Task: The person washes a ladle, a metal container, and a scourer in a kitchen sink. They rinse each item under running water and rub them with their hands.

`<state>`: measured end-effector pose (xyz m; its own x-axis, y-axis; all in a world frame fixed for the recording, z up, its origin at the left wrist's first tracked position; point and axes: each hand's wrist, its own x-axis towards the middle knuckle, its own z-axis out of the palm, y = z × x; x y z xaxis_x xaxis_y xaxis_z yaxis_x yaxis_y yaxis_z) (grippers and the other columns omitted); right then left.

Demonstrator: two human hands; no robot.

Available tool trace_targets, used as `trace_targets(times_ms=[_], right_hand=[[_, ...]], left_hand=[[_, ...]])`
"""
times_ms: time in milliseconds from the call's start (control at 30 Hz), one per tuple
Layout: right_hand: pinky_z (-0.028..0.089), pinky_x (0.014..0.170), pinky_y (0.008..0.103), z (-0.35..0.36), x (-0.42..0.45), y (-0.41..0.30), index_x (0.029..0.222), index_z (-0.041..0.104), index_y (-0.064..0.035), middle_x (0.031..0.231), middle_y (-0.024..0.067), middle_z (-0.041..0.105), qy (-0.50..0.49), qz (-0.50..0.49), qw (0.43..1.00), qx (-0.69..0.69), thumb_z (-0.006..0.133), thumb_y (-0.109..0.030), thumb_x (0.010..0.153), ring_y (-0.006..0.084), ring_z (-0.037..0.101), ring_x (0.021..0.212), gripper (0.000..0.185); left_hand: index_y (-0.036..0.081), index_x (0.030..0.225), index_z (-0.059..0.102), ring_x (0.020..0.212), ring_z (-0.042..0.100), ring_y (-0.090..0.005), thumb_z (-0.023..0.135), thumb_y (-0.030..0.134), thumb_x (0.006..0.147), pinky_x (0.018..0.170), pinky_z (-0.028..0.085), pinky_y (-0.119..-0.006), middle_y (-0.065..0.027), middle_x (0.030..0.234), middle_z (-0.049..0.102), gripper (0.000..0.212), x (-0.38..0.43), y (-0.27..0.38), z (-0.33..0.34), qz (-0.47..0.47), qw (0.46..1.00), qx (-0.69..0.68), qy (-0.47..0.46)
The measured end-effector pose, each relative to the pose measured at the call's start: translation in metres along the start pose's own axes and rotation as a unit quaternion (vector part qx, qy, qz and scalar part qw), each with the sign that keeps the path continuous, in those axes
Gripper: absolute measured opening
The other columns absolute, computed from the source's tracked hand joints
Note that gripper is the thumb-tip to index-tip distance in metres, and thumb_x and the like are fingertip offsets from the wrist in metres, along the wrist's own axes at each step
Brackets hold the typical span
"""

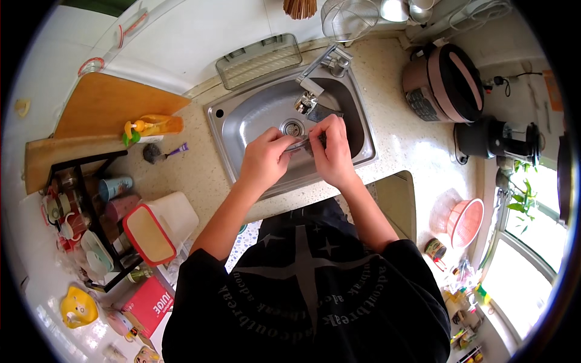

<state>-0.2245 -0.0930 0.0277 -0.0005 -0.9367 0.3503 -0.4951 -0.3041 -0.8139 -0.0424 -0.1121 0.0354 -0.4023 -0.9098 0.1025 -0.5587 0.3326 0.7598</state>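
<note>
Both my hands are over the stainless steel sink point(243, 119), close together near its front half. My left hand point(265, 156) pinches the end of a thin, shiny item point(298, 144), whose exact kind is unclear. Its other end runs to my right hand point(334, 152), which has its fingers bent around a dark grey, mesh-like cloth or scrubber, mostly hidden by the fingers. A dark grey textured piece point(326, 112) shows just beyond that hand, below the spout of the chrome faucet point(313, 93). The drain strainer point(292, 128) lies beyond my left hand.
A clear drainer tray point(258, 61) leans behind the sink. Left are an orange pump bottle point(159, 125), a steel-wool scrubber point(152, 153), a wooden board point(113, 106) and a red-rimmed container point(150, 233). Right stand a pink-and-black cooker point(442, 84) and a pink basket point(465, 223).
</note>
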Motion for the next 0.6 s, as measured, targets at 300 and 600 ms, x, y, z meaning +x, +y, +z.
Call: trace_targets(times_ms=[300, 600], right_hand=[[0.045, 0.078, 0.0402, 0.002, 0.003, -0.017, 0.093, 0.052, -0.0041, 0.091, 0.0119, 0.056, -0.015, -0.036, 0.999, -0.006, 0.066, 0.012, 0.08, 0.0322, 0.053, 0.088, 0.025], [0.046, 0.089, 0.0247, 0.002, -0.011, 0.014, 0.105, 0.046, -0.0062, 0.104, 0.0039, 0.06, 0.008, 0.171, 0.936, 0.309, 0.06, 0.002, 0.099, 0.0094, 0.054, 0.097, 0.017]], left_hand=[[0.015, 0.109, 0.076, 0.075, 0.067, -0.0286, 0.079, 0.003, 0.076, 0.065, 0.055, -0.038, -0.0079, 0.087, 0.066, 0.036, 0.0, -0.004, 0.003, -0.005, 1.0, 0.024, 0.007], [0.0, 0.113, 0.071, 0.093, 0.072, -0.0219, 0.081, -0.003, 0.08, 0.079, 0.058, -0.031, -0.0149, 0.106, 0.071, 0.034, 0.0, -0.014, 0.004, 0.037, 0.997, -0.054, 0.05]])
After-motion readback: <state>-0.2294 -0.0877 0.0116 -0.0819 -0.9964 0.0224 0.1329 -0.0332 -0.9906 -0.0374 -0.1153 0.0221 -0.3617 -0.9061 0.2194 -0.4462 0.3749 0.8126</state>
